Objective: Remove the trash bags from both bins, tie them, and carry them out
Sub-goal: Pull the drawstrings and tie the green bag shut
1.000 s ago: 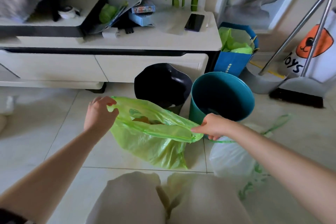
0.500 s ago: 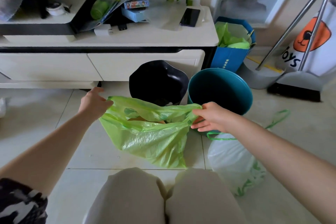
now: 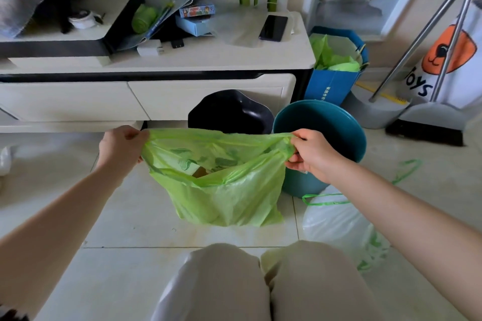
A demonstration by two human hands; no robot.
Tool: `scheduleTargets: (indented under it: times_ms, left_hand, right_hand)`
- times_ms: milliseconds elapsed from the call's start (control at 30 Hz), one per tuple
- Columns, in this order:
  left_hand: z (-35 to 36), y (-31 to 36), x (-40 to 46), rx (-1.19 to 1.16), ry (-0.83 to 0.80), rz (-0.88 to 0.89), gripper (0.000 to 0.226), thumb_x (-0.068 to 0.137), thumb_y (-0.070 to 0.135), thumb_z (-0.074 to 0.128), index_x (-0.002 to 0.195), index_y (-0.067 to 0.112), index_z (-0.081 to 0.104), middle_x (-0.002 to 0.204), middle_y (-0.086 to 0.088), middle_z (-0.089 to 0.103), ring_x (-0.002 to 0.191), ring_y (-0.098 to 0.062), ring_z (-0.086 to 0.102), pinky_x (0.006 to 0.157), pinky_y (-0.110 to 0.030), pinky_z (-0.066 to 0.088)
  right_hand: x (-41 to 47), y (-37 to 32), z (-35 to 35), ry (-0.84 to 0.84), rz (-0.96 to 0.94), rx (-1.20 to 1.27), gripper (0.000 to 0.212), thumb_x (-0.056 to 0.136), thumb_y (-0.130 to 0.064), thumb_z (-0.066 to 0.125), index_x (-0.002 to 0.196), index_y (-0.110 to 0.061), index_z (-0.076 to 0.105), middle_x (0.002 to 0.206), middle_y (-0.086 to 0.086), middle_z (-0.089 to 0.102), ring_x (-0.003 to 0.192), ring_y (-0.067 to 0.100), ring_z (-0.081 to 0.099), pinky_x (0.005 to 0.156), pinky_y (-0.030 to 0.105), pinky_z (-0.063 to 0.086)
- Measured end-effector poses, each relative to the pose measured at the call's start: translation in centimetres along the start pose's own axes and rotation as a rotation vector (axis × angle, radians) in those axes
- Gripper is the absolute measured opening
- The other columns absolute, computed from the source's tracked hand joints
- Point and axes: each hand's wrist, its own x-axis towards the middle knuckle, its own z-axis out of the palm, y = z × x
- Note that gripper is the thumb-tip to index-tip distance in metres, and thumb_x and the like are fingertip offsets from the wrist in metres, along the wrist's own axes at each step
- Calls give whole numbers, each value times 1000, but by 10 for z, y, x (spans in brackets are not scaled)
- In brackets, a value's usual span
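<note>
A green trash bag (image 3: 224, 190) hangs over the tiled floor in front of my knees, its mouth stretched wide with some trash showing inside. My left hand (image 3: 118, 147) pinches the bag's left rim and my right hand (image 3: 311, 155) pinches its right rim. Behind the bag stand a black bin (image 3: 232, 112) and a teal bin (image 3: 331, 128), both without liners. A white trash bag (image 3: 339, 227) with a green drawstring lies on the floor under my right forearm.
A low white cabinet (image 3: 161, 88) with a phone (image 3: 273, 28) and boxes on top runs along the wall. A blue paper bag (image 3: 333, 83) holds green plastic bags. A broom and dustpan (image 3: 427, 122) lean at the right.
Both hands have lifted the green bag off the floor and pulled its rim apart, so the mouth is now taut between them. The view has shifted slightly.
</note>
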Motion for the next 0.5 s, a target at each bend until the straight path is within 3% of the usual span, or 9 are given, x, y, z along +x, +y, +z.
scheduleTargets:
  times_ms: [100, 233, 333, 400, 500]
  left_hand:
    - [0, -3, -2, -38, 11, -35, 22, 89, 29, 60, 80, 9, 66, 61, -10, 59, 53, -28, 55, 67, -33, 48]
    - [6, -15, -9, -91, -26, -110, 18, 85, 17, 63, 101, 10, 67, 68, -8, 65, 50, -20, 61, 75, -41, 58]
    - [12, -23, -21, -160, -64, -148, 44, 78, 20, 73, 118, 22, 55, 90, -8, 67, 74, -31, 66, 84, -51, 56]
    - [18, -27, -35, -178, -60, -178, 67, 74, 24, 80, 131, 25, 45, 104, -7, 61, 91, -33, 63, 89, -50, 53]
    - [29, -30, -58, -349, -28, -336, 90, 73, 22, 82, 145, 20, 27, 115, -5, 52, 100, -27, 56, 96, -45, 47]
  right_hand:
    - [6, 1, -11, 102, -51, -167, 25, 97, -13, 41, 79, -16, 59, 65, 5, 49, 54, 14, 46, 59, 33, 57]
    - [8, 7, -26, 153, -159, -589, 19, 89, -16, 49, 93, -11, 67, 85, 9, 66, 84, 28, 63, 82, 45, 57]
    - [5, 5, -21, 88, -220, -746, 26, 84, -12, 56, 108, -13, 66, 102, 6, 68, 94, 27, 63, 82, 35, 51]
    - [6, 2, -12, 57, -290, -863, 35, 80, -13, 56, 113, -16, 62, 109, 5, 64, 102, 29, 59, 85, 38, 49]
    - [6, -4, 8, 42, -386, -1130, 44, 77, -16, 55, 121, -20, 56, 114, 5, 58, 111, 35, 48, 85, 43, 46]
